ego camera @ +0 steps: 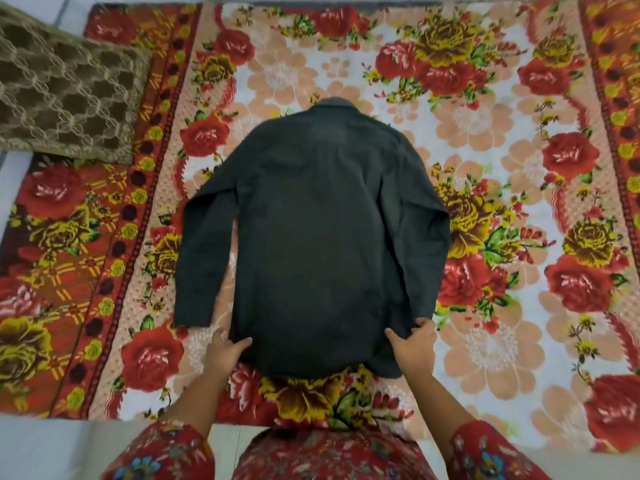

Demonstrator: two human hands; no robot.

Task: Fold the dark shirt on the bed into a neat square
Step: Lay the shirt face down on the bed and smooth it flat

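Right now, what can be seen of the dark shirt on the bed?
The dark shirt is long-sleeved and collared, of matte charcoal cloth. It lies flat on the floral blanket, seemingly back up, collar away from the person, hem nearest. The sleeve on the person's left angles out from the body; the other hugs it. The left hand and right hand each grip a hem corner.

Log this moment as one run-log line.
stage: unfolded | dark shirt: flat, collar away, on floral blanket | left hand: pinches hem corner | right hand: grips other hem corner
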